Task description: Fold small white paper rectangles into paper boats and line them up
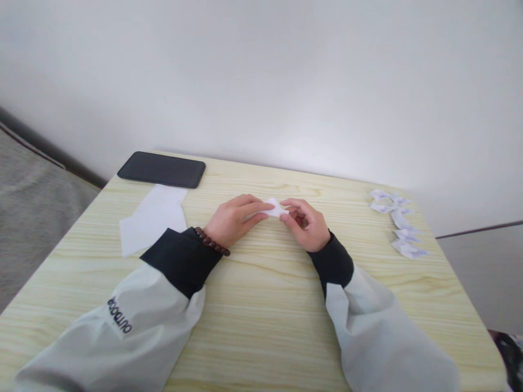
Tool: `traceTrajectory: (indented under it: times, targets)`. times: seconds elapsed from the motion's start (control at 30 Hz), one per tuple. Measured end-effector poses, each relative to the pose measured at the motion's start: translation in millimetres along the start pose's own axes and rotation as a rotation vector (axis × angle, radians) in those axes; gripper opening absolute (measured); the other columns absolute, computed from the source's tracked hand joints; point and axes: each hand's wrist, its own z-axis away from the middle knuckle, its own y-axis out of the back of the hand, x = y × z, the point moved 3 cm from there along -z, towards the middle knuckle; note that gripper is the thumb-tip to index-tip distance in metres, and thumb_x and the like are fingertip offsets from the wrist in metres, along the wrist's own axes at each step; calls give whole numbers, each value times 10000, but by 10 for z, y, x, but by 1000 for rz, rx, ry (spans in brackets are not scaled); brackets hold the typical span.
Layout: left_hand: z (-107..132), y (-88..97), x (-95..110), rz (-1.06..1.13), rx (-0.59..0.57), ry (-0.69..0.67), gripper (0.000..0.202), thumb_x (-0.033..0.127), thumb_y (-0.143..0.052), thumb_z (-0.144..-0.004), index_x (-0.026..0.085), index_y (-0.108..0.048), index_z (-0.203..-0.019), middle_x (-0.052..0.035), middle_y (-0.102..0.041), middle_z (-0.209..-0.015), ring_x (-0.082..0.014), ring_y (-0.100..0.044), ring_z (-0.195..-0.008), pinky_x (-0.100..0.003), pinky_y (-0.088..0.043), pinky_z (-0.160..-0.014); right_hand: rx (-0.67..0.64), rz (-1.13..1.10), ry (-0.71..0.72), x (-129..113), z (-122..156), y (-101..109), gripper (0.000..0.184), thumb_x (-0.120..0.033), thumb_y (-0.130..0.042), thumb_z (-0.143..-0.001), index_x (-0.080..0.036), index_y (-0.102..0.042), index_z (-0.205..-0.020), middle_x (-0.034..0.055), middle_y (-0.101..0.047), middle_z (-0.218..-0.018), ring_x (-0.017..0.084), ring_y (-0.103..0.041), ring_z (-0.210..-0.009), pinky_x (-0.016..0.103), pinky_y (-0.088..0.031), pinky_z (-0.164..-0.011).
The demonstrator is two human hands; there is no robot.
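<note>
A small piece of folded white paper (276, 208) is held just above the middle of the table, between my two hands. My left hand (235, 218), with a dark bead bracelet at the wrist, pinches its left end between thumb and fingers. At the right end, the thumb and forefinger of my right hand (306, 222) close on the paper's tip, the other fingers curled in. Part of the paper is hidden behind my left fingers.
Several small folded white paper shapes (402, 220) lie at the table's right side. On the left, flat white paper sheets (153, 215) lie close to a black phone (162, 169). A white wall (261, 98) rises behind the wood-grain table (261, 326).
</note>
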Motion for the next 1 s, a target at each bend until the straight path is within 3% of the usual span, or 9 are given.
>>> traceTrajectory:
  times: [0.23,0.43,0.7,1.0]
  targets:
    - [4,3,9,-24,10,-38,262,316,-484,-898,184,-680,-1012,-37,-722,-913,-145,-660,-831,-242,-508,-747,-12,164,135,-99,-7,14,120,-231,-553,-820,-176,-630,-894,4,-625,-696,74,-471,-488,209,-405,-501]
    - [8,-1,26,3,40,-41,232,317,-508,-881,185,-692,-935,-24,-730,-935,-141,-673,-864,-234,-517,-782,-29,157,154,-105,-2,16,161,-258,-504,-868,-181,-644,-890,27,-672,-748,95,-550,-551,210,-429,-520]
    - [-4,47,93,-4,91,-86,135,235,-568,-835,164,-682,-840,-23,-712,-790,-116,-642,-724,-205,-493,-664,-70,132,132,-128,9,11,206,-291,-470,-886,-164,-630,-864,-13,-618,-567,77,-520,-444,186,-404,-458]
    - [17,32,97,0,45,-96,177,256,-621,-801,175,-661,-953,-2,-693,-795,-91,-596,-640,-186,-461,-615,-142,63,-37,-65,37,12,254,-314,-412,-909,-174,-564,-763,-35,-567,-474,64,-478,-373,172,-377,-420]
